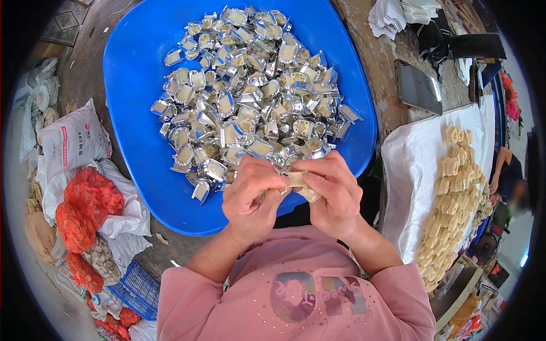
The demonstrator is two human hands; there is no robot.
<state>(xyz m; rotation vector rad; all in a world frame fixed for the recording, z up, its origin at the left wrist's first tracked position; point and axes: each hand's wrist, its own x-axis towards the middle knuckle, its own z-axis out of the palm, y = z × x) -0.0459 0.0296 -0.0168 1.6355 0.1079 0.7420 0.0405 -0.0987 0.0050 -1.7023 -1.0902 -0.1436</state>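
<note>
Over the near edge of a large blue basin (133,153), my two hands meet in front of my chest. Between them is a small cream-coloured molded piece (297,179), pinched by thumbs and fingers from both sides. My left hand (249,196) closes on one end of it, and my right hand (334,196) grips the other; the fingers partly cover it. Heaped in the basin just beyond are many shiny silver shell-shaped parts (227,105) with cream insides. To the right, similar cream pieces (452,199) lie piled on a white sheet (406,187).
A dark phone (419,88) and folded white cloths (388,17) lie on the worn wooden surface at right. Left on the floor are a white sack (74,139), red plastic bags (94,196) and a blue crate (139,290). Another person (512,170) sits at far right.
</note>
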